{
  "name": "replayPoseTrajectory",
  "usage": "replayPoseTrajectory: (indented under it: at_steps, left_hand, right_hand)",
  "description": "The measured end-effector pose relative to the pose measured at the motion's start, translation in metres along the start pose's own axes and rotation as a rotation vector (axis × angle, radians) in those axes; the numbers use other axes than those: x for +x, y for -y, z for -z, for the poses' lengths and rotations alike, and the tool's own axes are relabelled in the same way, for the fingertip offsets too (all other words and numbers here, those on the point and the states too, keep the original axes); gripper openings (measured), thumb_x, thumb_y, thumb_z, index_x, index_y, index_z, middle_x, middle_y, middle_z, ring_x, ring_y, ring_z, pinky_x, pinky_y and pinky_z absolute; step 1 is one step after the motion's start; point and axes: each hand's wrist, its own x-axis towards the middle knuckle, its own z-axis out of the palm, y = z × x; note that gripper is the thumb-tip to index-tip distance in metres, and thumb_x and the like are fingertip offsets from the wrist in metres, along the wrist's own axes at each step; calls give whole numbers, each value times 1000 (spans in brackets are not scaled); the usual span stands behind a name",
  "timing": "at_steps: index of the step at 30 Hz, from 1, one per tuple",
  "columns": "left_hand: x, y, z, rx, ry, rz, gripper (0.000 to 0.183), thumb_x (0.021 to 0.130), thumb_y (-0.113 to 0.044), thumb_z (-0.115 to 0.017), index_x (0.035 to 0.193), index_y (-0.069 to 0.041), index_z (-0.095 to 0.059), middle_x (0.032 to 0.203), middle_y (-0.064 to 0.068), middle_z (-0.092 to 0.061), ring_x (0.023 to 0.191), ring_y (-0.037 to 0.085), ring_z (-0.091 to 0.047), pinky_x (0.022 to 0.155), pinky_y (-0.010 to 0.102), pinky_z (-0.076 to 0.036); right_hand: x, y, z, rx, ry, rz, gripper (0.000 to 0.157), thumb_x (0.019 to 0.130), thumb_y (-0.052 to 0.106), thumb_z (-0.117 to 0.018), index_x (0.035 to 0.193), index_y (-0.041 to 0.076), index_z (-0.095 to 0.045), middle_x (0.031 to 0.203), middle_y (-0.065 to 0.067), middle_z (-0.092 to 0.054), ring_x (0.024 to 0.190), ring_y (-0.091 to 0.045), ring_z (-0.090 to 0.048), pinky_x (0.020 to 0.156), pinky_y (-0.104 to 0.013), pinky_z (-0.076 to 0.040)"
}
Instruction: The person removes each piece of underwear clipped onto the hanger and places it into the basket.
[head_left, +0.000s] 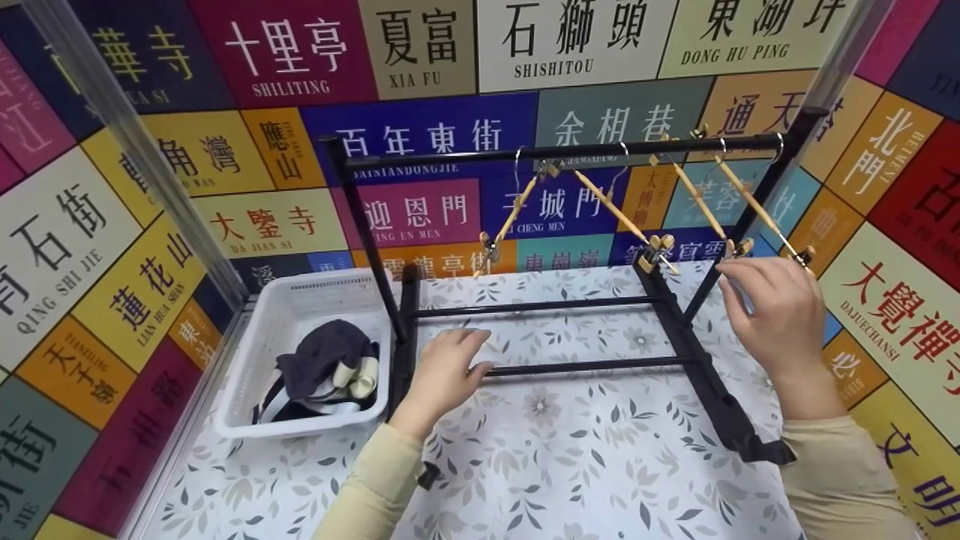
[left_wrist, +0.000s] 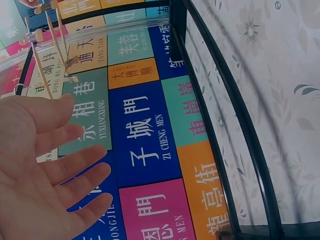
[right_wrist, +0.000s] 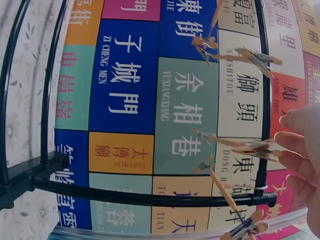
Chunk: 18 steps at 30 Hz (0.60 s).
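Several wooden clip hangers [head_left: 611, 199] hang by metal hooks from the top bar of a black rack [head_left: 450, 160]. Beside the lower clips of the right-hand hangers is my right hand [head_left: 776, 307], fingers bent forward and thumb apart. In the right wrist view, its fingertips are close to a hanger clip [right_wrist: 262, 150]; whether they touch it I cannot tell. My left hand [head_left: 446, 367] is near the left end of the rack's low front bar [head_left: 592, 367]. Its fingers are spread and hold nothing in the left wrist view.
A white plastic basket [head_left: 234, 397] stands left of the rack, with a dark cloth item [head_left: 330, 356] and cream and white pieces inside. The table has a leaf-patterned cover [head_left: 540, 450]. Colourful sign-printed walls [head_left: 420, 139] enclose the back and sides.
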Motion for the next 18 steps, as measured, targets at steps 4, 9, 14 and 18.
replayPoseTrajectory:
  at_steps: [4, 9, 14, 18]
  left_hand:
    - [1, -2, 5, 9, 1, 12, 46, 89, -28, -73, 129, -9, -63, 119, 11, -65, 110, 33, -59, 89, 51, -47]
    - [0, -4, 6, 21, 2, 10, 45, 90, -30, -72, 129, -8, -63, 119, 12, -65, 110, 33, -59, 89, 51, -46]
    - [0, -3, 6, 25, 0, 11, 45, 90, -31, -71, 129, -9, -63, 119, 11, -65, 110, 32, -59, 89, 50, -47]
    - [1, -3, 5, 25, 1, 22, 46, 90, -30, -72, 129, -9, -63, 120, 11, -65, 111, 32, -59, 90, 51, -46]
  right_hand:
    - [-7, 6, -8, 3, -1, 21, 18, 90, 13, -65, 103, 3, -74, 103, -13, -71, 97, -38, -59, 85, -53, -42]
    - [-14, 14, -16, 4, 19, 46, 19, 91, 15, -64, 103, 4, -74, 103, -12, -71, 97, -38, -59, 83, -53, -43]
    - [-18, 23, -28, 31, 42, 77, 17, 88, 12, -68, 102, 4, -74, 102, -11, -71, 96, -36, -60, 86, -51, -44]
    - [-23, 30, -38, 86, 54, 92, 19, 87, 12, -69, 104, 5, -74, 102, -11, -71, 96, -36, -61, 86, -51, -45]
